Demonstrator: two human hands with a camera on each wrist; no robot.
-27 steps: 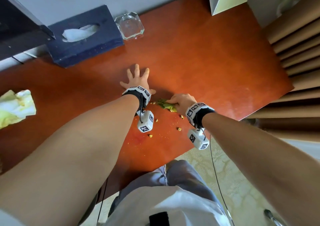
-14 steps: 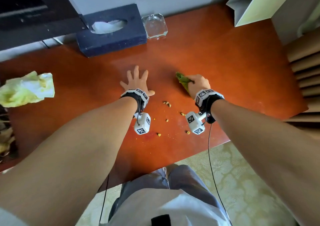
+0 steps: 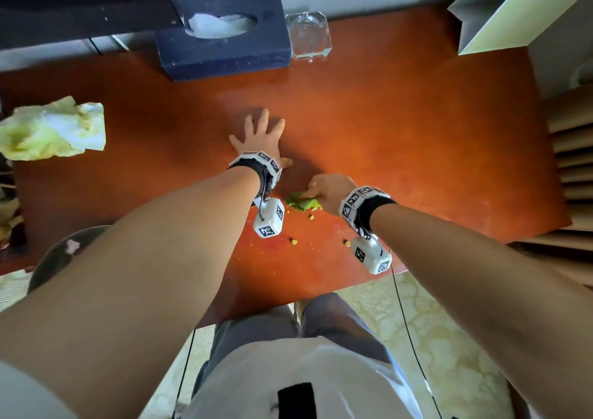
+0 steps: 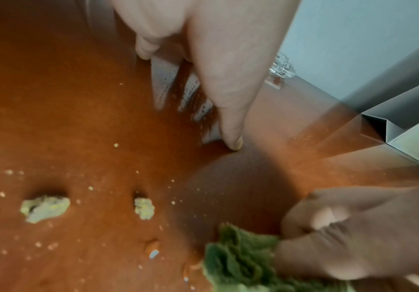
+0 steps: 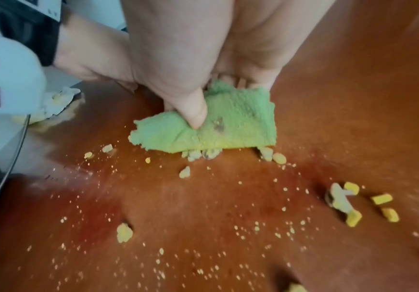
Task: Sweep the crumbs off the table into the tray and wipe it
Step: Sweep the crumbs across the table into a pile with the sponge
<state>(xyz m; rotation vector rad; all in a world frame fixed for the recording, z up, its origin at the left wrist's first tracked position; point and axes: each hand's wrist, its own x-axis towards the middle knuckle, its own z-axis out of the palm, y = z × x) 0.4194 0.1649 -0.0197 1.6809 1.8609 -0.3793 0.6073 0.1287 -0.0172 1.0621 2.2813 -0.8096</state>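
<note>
near the front edge of the table, yellow crumbs scattered. just beyond, right hand gripping a green cloth, pressed down against crumbs. left hand flat, fingers spread. at the back edge, tissue box, glass ashtray.

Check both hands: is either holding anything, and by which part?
The right hand grips the green cloth at its bunched upper end, thumb pressing its top face. The left hand holds nothing; it lies flat on the table.
</note>
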